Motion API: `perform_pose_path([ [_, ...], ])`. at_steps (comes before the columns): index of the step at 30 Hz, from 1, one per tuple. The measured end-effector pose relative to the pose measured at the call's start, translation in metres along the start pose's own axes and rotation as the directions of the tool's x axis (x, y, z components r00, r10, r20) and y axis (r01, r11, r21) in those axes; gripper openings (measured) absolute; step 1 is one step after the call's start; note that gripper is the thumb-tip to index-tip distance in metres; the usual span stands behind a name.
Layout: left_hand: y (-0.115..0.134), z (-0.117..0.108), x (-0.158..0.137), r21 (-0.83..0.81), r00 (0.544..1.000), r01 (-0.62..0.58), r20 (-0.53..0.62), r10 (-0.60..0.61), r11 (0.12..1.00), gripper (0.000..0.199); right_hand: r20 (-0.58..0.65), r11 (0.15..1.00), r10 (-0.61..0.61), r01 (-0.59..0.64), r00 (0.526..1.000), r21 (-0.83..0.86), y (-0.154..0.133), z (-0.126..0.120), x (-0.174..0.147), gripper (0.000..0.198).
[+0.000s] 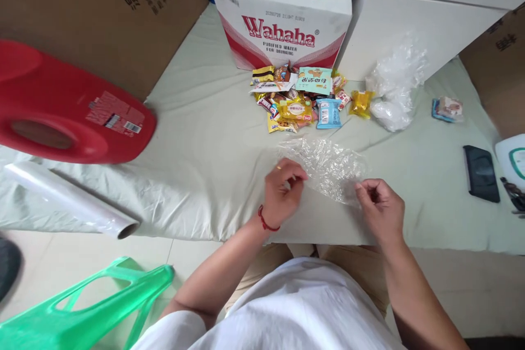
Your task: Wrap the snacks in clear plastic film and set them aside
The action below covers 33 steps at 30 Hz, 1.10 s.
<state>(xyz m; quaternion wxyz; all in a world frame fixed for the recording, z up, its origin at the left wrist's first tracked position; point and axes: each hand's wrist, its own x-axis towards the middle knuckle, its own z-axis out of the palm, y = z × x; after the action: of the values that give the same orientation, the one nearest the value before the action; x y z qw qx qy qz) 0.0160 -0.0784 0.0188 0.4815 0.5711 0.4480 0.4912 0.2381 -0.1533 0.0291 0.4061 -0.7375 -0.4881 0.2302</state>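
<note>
A crumpled sheet of clear plastic film (334,167) spreads between my two hands over the cloth-covered table. My left hand (284,188), with a red string bracelet at the wrist, is closed, its fingertips pinching the film's left edge. At the right edge, my right hand (380,208) pinches the film between thumb and fingers. Just beyond the film lies a pile of small wrapped snacks (295,109), among them a light-green packet (314,81) and a blue packet (328,114). A yellow packet (361,104) lies to the right of the pile.
Behind the snacks stands a Wahaha water carton (283,38). Bunched clear plastic (394,87), a small wrapped stack (447,109) and a black phone-like object (481,174) are to the right. A red jug (74,109) and film roll (69,197) lie left, above a green stool (94,306).
</note>
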Motion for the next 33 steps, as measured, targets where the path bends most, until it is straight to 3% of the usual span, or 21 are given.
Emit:
perform_pose_path([
  [3,0.007,0.019,-0.013,0.000,0.956,0.194,0.222,-0.190,0.981,0.009,0.131,0.983,-0.170,0.177,0.977,-0.044,-0.011,0.006,-0.011,0.021],
  [4,0.008,0.024,-0.015,0.037,0.949,0.207,0.236,-0.210,0.978,0.010,0.137,0.976,-0.196,0.206,0.971,-0.064,-0.013,0.006,-0.011,0.021],
  [6,0.007,0.030,-0.016,0.098,0.957,0.183,0.210,-0.200,0.978,0.013,0.024,0.973,-0.192,0.193,0.981,-0.125,-0.011,0.002,-0.002,0.021],
  [8,0.007,0.031,-0.016,0.114,0.966,0.162,0.187,-0.181,0.980,0.014,-0.168,0.973,-0.139,0.103,0.976,-0.206,-0.002,-0.007,0.014,0.025],
  [10,0.007,0.030,-0.014,0.132,0.967,0.158,0.180,-0.180,0.979,0.014,-0.222,0.959,-0.040,-0.025,0.974,-0.283,0.011,-0.017,0.032,0.033],
  [12,0.007,0.030,-0.014,0.164,0.963,0.157,0.194,-0.188,0.974,0.014,-0.100,0.928,0.110,-0.138,0.989,-0.347,0.024,-0.023,0.044,0.038],
  [14,0.008,0.032,-0.014,0.189,0.954,0.164,0.220,-0.205,0.968,0.014,0.032,0.917,0.192,-0.167,0.981,-0.363,0.030,-0.022,0.043,0.033],
  [16,0.008,0.035,-0.015,0.202,0.939,0.188,0.251,-0.236,0.961,0.014,0.052,0.938,0.093,-0.070,0.994,-0.338,0.028,-0.016,0.031,0.030],
  [18,0.011,0.039,-0.016,0.199,0.911,0.237,0.295,-0.288,0.951,0.020,0.023,0.938,-0.108,0.110,0.994,-0.329,0.020,-0.006,0.011,0.030],
  [21,0.016,0.048,-0.018,0.187,0.863,0.317,0.350,-0.364,0.930,0.031,0.095,0.875,-0.332,0.344,0.938,-0.339,0.006,0.012,-0.018,0.029],
  [24,0.017,0.056,-0.018,0.262,0.871,0.296,0.321,-0.373,0.918,0.032,0.209,0.837,-0.420,0.466,0.883,-0.288,-0.002,0.022,-0.036,0.024],
  [26,0.013,0.060,-0.018,0.306,0.887,0.266,0.294,-0.356,0.914,0.025,0.291,0.862,-0.419,0.477,0.860,-0.172,-0.006,0.022,-0.039,0.021],
  [28,0.006,0.062,-0.018,0.296,0.901,0.257,0.272,-0.339,0.920,0.019,0.314,0.906,-0.387,0.421,0.867,-0.043,-0.009,0.016,-0.037,0.021],
  [31,-0.003,0.063,-0.020,0.293,0.923,0.224,0.241,-0.299,0.929,0.019,0.123,0.940,-0.335,0.340,0.934,-0.026,-0.012,0.006,-0.023,0.019],
  [33,-0.007,0.064,-0.021,0.329,0.936,0.174,0.237,-0.260,0.928,0.019,0.031,0.950,-0.305,0.306,0.952,-0.067,-0.012,0.005,-0.009,0.036],
])
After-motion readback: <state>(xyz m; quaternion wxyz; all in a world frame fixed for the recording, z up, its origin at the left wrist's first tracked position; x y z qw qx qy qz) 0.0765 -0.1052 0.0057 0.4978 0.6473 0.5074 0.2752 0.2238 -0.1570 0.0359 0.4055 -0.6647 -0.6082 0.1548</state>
